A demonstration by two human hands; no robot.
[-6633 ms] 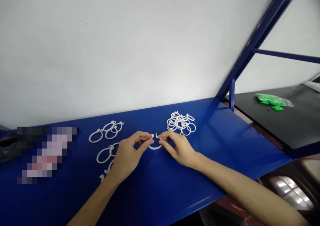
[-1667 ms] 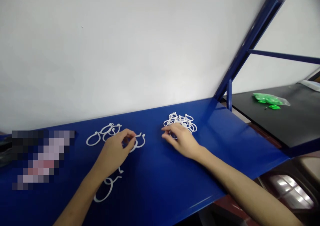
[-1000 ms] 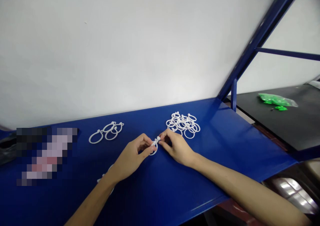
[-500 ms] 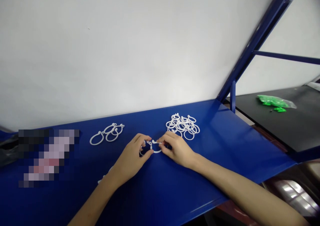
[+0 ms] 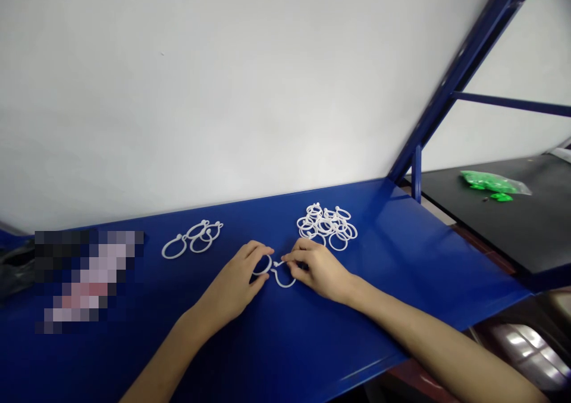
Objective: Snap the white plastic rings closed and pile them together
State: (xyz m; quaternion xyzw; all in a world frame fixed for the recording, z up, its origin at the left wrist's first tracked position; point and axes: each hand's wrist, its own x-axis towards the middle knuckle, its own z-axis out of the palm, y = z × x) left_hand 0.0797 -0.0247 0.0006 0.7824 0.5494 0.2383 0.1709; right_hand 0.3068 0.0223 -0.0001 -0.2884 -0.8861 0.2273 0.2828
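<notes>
My left hand [image 5: 238, 281] pinches a white plastic ring [image 5: 262, 265] just above the blue shelf [image 5: 401, 254]. My right hand [image 5: 319, 269] pinches the end of a second white ring [image 5: 284, 279], an open one that hangs down beside the first. The two rings meet between my fingertips. A pile of several loose white rings [image 5: 328, 227] lies just behind my right hand. A small group of joined white rings [image 5: 193, 240] lies to the far left of my left hand.
A white wall rises behind the shelf. A blue slanted frame post [image 5: 450, 87] stands at the right. Beyond it is a black surface [image 5: 513, 224] with a bag of green parts [image 5: 491, 184]. A blurred patch covers something at the left.
Both hands have sunk a little toward the shelf. The open ring in my right hand now hangs lower, and the ring in my left hand shows more plainly.
</notes>
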